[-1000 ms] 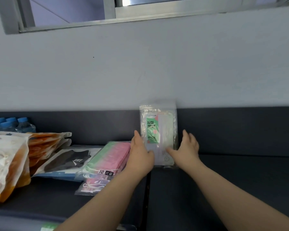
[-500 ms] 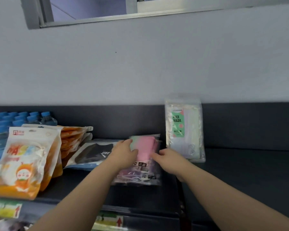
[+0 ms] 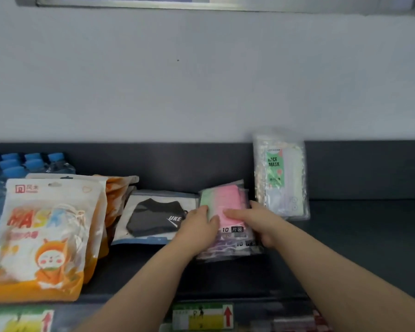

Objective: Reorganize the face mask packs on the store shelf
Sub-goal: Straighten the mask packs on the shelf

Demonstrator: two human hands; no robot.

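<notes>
Head view: left hand (image 3: 197,224) and right hand (image 3: 256,224) grasp the pink mask packs (image 3: 228,207). At two o'clock, the upright pack (image 3: 280,173) could topple if nudged.

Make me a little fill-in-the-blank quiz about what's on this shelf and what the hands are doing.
1. Both hands, left hand and right hand, rest on the pastel mask packs, whose top mask is green and ____.
2. The clear pack labelled FACE MASK stands ____ against the shelf back.
3. The black mask pack lies to the ____ of the hands.

Missing words: pink; upright; left
</notes>
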